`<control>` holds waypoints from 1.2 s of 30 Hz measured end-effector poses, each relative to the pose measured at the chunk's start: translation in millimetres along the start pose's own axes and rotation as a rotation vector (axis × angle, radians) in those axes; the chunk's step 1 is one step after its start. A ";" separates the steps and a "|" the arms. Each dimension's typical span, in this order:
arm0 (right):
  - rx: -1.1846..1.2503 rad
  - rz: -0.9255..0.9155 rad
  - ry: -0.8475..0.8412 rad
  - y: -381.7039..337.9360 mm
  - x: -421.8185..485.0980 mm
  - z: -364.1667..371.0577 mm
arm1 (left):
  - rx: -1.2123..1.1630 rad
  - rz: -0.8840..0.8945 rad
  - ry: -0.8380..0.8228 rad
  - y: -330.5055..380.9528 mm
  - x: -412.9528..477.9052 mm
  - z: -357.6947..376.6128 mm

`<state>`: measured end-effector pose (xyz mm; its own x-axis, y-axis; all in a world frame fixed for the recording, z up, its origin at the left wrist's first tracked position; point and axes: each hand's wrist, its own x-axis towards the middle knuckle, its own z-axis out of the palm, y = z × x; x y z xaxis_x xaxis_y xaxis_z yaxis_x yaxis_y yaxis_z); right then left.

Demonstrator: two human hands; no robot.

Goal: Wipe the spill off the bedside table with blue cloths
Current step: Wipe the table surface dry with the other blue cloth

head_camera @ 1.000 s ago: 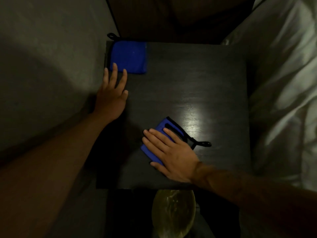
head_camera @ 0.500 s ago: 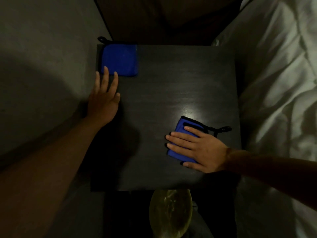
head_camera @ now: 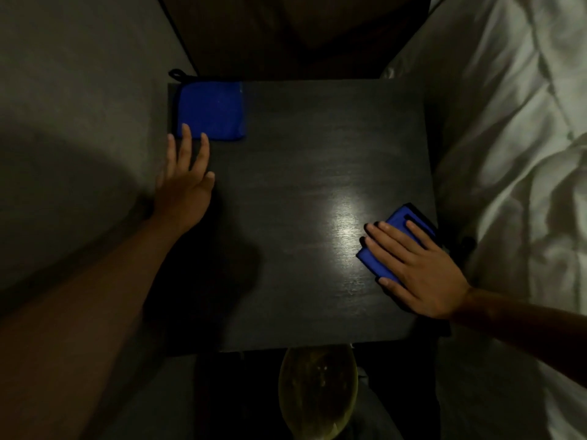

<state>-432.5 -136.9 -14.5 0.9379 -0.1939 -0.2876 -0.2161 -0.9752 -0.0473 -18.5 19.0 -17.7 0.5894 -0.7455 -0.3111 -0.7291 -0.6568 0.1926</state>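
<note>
The dark wooden bedside table (head_camera: 295, 160) fills the middle of the view, with a bright glare patch right of centre. My right hand (head_camera: 416, 268) lies flat, fingers spread, pressing a folded blue cloth with black trim (head_camera: 401, 221) onto the table's right edge. A second folded blue cloth (head_camera: 212, 111) sits at the far left corner, its black loop hanging off the corner. My left hand (head_camera: 184, 185) rests flat on the left edge, fingers apart, with two fingertips overlapping that cloth's near edge. No spill is visible in the dim light.
A bed with rumpled white sheets (head_camera: 514, 147) runs along the table's right side. A grey wall (head_camera: 73, 106) borders the left. A yellowish glass object (head_camera: 317, 392) sits just below the table's near edge. Dark furniture (head_camera: 295, 33) stands behind the table.
My right hand has slid the cloth from the table's near middle across to the right edge. My left hand has stayed at the left edge, near the corner cloth.
</note>
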 end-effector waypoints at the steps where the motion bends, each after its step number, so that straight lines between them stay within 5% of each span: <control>1: 0.001 0.022 0.010 -1.2 -1.5 -0.3 | -0.003 0.002 -0.001 1.0 -0.6 -0.8; 7: 0.083 0.236 0.069 -19.3 -7.8 1.7 | -0.076 0.028 -0.021 -1.8 -1.4 -4.7; 10: 0.018 0.092 0.026 -1.3 -11.1 -4.7 | -0.160 0.041 -0.042 -2.9 -4.5 -10.5; 14: -0.049 -0.035 -0.010 33.9 -9.1 -12.1 | -0.186 0.062 0.154 1.4 -21.2 -15.2; 20: 0.101 0.190 0.108 4.5 -15.0 10.5 | -0.162 0.046 0.151 3.4 -43.0 -2.2; 32: 0.230 0.699 0.070 -79.7 -6.2 8.8 | -0.052 0.063 0.050 -3.6 -40.7 5.3; 36: 0.222 0.614 -0.035 -68.7 -12.5 -0.5 | -0.003 0.082 0.071 -6.9 -38.0 12.3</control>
<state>-429.3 -67.5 -7.2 0.6177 -0.7011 -0.3562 -0.7639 -0.6426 -0.0600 -40.2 53.2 -18.7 0.5507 -0.8030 -0.2277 -0.7752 -0.5932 0.2172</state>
